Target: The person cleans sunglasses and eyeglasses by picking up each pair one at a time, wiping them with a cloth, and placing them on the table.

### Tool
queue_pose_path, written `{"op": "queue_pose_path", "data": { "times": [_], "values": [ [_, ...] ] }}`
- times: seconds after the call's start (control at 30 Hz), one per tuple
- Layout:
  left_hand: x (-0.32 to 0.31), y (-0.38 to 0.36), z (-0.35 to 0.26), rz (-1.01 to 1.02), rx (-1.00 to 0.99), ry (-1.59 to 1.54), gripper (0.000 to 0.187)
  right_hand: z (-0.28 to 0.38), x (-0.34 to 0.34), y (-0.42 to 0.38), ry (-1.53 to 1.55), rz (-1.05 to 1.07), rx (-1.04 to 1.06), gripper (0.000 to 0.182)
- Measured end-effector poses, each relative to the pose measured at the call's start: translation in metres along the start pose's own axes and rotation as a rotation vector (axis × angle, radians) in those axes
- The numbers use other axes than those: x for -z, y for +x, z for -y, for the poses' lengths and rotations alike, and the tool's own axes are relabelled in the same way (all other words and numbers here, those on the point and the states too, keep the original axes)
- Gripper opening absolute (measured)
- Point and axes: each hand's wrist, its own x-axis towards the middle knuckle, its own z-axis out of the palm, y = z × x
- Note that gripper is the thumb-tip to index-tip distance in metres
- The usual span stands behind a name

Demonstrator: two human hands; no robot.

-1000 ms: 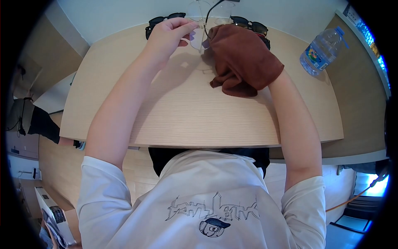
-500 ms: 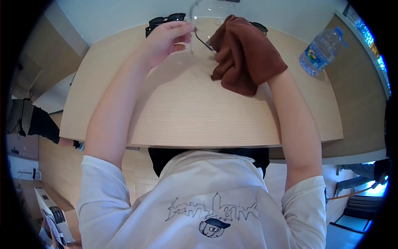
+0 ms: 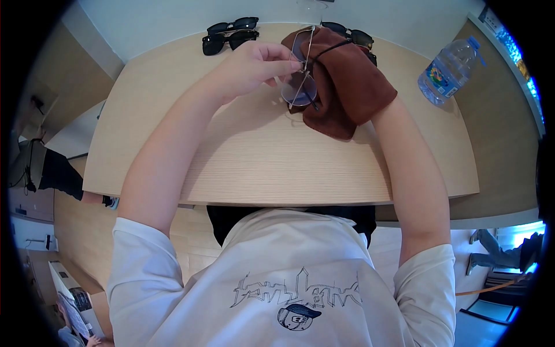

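A pair of thin-framed eyeglasses [image 3: 299, 87] hangs turned on its side above the table, one lens above the other. My left hand [image 3: 269, 65] pinches it near the bridge between thumb and fingertips. Dark-tipped temples cross in front of a brown cloth [image 3: 361, 87]. That cloth covers my right hand, which holds it up just right of the eyeglasses; its fingers are hidden underneath. The upper lens lies against the cloth's edge.
Two pairs of dark sunglasses [image 3: 231, 39] lie at the table's back left, and more sunglasses [image 3: 352, 36] sit behind the cloth. A water bottle [image 3: 446, 72] stands on the right of the wooden table [image 3: 283, 168]. Other people are partly visible at both sides.
The eyeglasses have come down and turned in front of the cloth. My left hand has moved right and down, toward my right hand. The sunglasses at the back left are now uncovered.
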Motion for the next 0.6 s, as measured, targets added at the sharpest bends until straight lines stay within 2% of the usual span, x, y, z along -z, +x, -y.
{"op": "queue_pose_path", "data": {
  "times": [0.1,0.27,0.37,0.43,0.47,0.53,0.6],
  "values": [
    [0.001,0.002,0.001,-0.008,0.010,0.002,0.019,-0.002,-0.001,0.001,-0.058,-0.039,-0.012,0.044],
    [-0.005,0.000,-0.006,-0.181,-0.022,-0.033,0.019,-0.004,-0.006,0.004,-0.152,-0.077,-0.068,0.044],
    [-0.002,0.000,-0.006,-0.179,0.005,-0.115,0.018,0.000,-0.004,0.007,-0.200,-0.100,-0.089,0.044],
    [-0.003,0.000,-0.006,-0.156,-0.005,-0.076,0.018,0.008,0.001,0.012,-0.248,0.048,-0.268,0.039],
    [-0.004,-0.001,-0.005,-0.134,-0.016,-0.036,0.018,0.005,-0.001,0.011,-0.248,0.048,-0.268,0.039],
    [-0.005,-0.001,-0.005,-0.119,-0.006,0.007,0.017,-0.004,-0.007,0.009,-0.190,0.048,-0.234,0.027],
    [-0.005,-0.001,-0.004,-0.107,0.003,0.049,0.017,-0.006,-0.008,0.005,-0.182,0.031,-0.201,0.027]
  ]
}}
